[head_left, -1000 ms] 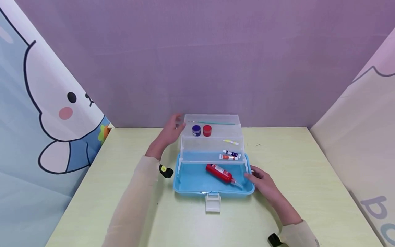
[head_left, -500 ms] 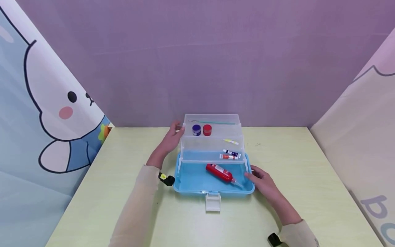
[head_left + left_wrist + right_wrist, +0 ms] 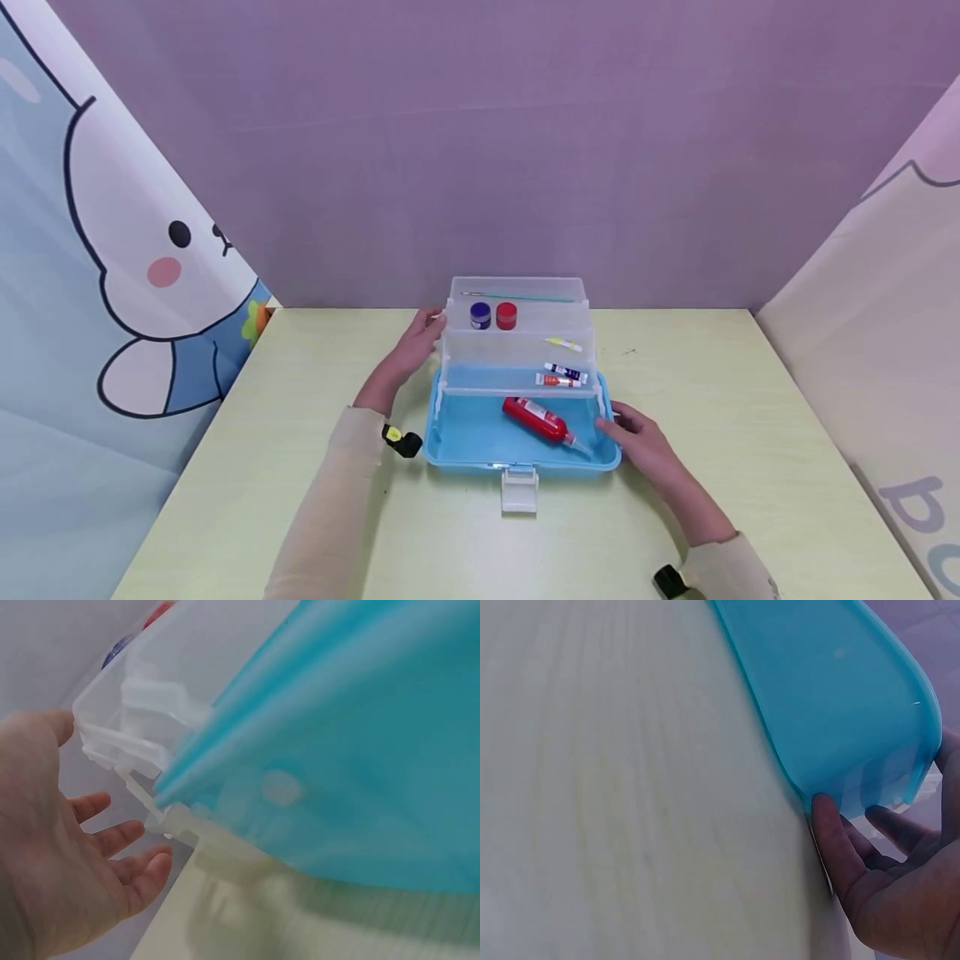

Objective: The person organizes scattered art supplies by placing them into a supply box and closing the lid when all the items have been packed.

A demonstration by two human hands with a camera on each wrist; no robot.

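Note:
A light blue storage box (image 3: 461, 437) stands unfolded on the table, with clear stepped trays (image 3: 487, 379) over its back half. Inside the base lies a red squeeze bottle (image 3: 536, 419) with a clear nozzle. My left hand (image 3: 411, 348) is beside the trays' left edge; in the left wrist view its thumb meets the tray corner and the other fingers spread loosely. My right hand (image 3: 647, 450) holds the box's right wall, thumb over the rim (image 3: 930, 697) and fingers against the outside. On the trays are a blue jar (image 3: 480, 315), a red jar (image 3: 506, 315) and several small tubes (image 3: 558, 380).
A thin green brush (image 3: 517, 297) lies along the rearmost tray. The white latch (image 3: 519, 492) hangs down at the box front. A purple backdrop (image 3: 517, 150) rises right behind the table (image 3: 450, 550), and printed cloths (image 3: 150, 250) flank it.
My left hand has slid toward me along the trays' left side, from the back corner. The right hand, the box and its contents stay put.

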